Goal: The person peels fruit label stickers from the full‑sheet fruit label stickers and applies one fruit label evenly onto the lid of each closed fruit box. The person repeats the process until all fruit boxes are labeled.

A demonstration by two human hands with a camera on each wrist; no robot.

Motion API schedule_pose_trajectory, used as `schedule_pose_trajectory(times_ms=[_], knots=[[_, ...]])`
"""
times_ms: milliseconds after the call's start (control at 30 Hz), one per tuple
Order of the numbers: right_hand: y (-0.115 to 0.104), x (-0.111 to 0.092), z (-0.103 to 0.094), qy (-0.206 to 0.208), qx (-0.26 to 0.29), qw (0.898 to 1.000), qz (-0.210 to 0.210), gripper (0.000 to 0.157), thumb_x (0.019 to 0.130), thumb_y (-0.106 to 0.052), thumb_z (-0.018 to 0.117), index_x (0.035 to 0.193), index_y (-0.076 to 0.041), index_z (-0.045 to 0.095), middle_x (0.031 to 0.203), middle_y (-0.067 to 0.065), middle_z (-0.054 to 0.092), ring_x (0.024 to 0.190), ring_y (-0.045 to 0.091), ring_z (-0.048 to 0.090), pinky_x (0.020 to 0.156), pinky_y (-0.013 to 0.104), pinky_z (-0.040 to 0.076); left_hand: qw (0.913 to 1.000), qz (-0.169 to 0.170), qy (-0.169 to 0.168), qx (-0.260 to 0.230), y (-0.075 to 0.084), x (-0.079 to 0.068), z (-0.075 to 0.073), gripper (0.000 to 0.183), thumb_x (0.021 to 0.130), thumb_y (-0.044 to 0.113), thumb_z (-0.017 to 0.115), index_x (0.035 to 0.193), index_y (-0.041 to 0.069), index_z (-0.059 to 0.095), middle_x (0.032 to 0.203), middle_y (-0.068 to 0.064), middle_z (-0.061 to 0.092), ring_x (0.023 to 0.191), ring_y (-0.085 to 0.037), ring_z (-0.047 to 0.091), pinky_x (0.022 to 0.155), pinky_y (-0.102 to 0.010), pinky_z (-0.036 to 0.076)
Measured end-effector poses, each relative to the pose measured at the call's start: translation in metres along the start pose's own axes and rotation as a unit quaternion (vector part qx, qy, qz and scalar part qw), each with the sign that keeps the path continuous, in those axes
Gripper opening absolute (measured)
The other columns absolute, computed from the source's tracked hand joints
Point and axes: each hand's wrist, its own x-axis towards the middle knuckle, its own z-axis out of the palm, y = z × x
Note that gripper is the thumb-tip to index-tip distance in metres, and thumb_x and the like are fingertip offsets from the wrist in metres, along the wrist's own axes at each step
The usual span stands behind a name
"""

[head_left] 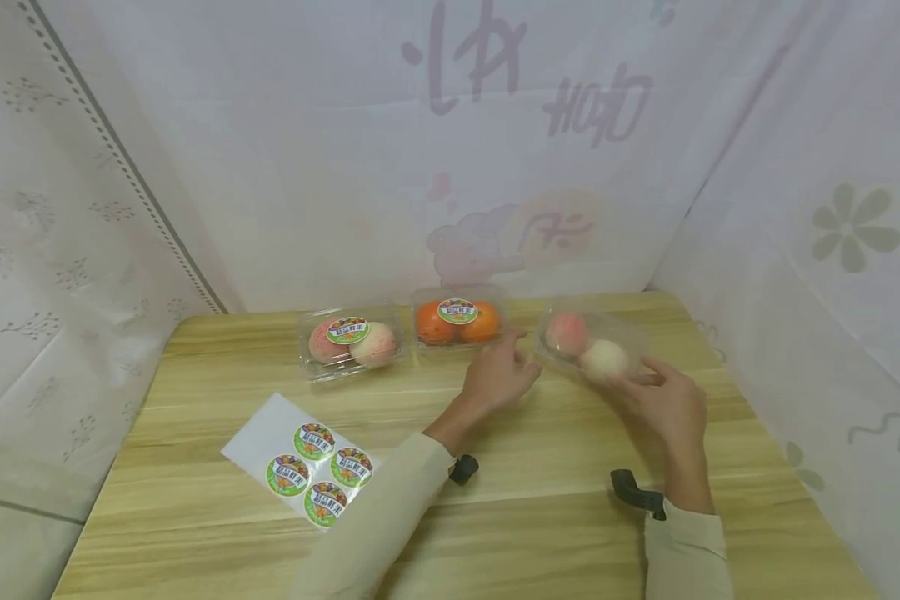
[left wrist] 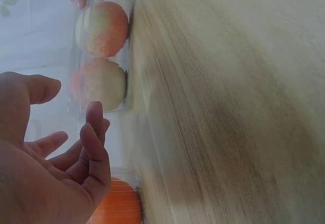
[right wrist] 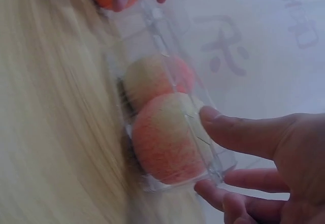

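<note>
At the right of the table, my right hand (head_left: 667,404) grips the near right end of a clear plastic clamshell box (head_left: 617,323). In the right wrist view, its thumb (right wrist: 238,135) lies on the upper edge and its fingers bend beneath. Two pink-and-cream peaches (right wrist: 170,140) sit inside; no round label shows on this box. My left hand (head_left: 498,375) holds nothing, its fingers loosely bent near the box's left end and just in front of a clear box (head_left: 420,343) of orange persimmon-like fruit. The left wrist view shows its palm and thumb (left wrist: 43,88) apart from the peach box.
Left of the orange fruit, another clear box (head_left: 322,373) of two peaches bears a round label (head_left: 348,331). A similar label (head_left: 457,311) is on the orange fruit's box. A white sticker sheet (head_left: 270,425) with several round labels lies at front left. Printed curtains (head_left: 307,167) enclose the table.
</note>
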Motion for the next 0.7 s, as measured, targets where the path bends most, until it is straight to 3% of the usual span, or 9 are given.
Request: schedule_pose_trajectory(times_ms=[133,267,467,700], knots=[[0.002,-0.001,-0.007,-0.022,-0.003,1.000,-0.020,0.088,0.097,-0.050,0.084,0.155,0.008,0.053,0.124,0.027,0.076,0.122,0.054,0.067,0.103,0.068,0.048,0.9998,0.009,-0.001,0.020,-0.001,0.003,0.003,0.059,0.104,0.036,0.068,0.158,0.016,0.056,0.116,-0.005,0.076,0.099,-0.018,0.070,0.077,-0.040,0.058],[0.006,-0.001,-0.013,-0.048,-0.003,0.998,-0.026,0.090,0.098,-0.049,0.084,0.158,0.008,0.049,0.122,0.026,0.077,0.116,0.052,0.070,0.101,0.068,0.050,0.9997,0.007,-0.004,0.025,-0.001,0.005,0.005,0.060,0.102,0.033,0.070,0.158,0.018,0.057,0.132,-0.008,0.076,0.118,-0.020,0.072,0.089,-0.045,0.060],[0.009,-0.001,-0.020,-0.106,0.004,0.994,-0.022,0.103,0.096,-0.052,0.086,0.165,0.008,0.038,0.130,0.030,0.073,0.102,0.043,0.077,0.096,0.067,0.054,0.9998,0.012,-0.014,0.010,-0.002,0.007,0.008,0.067,0.097,0.030,0.076,0.161,0.021,0.057,0.135,-0.007,0.075,0.121,-0.019,0.071,0.091,-0.041,0.060],[0.007,-0.002,-0.027,-0.143,-0.004,0.989,-0.023,0.109,0.096,-0.055,0.084,0.167,0.008,0.032,0.135,0.034,0.069,0.123,0.056,0.065,0.097,0.070,0.052,0.9990,0.043,-0.015,-0.003,-0.006,0.007,0.011,0.067,0.093,0.029,0.077,0.158,0.020,0.060,0.127,-0.004,0.076,0.111,-0.017,0.071,0.083,-0.036,0.059]])
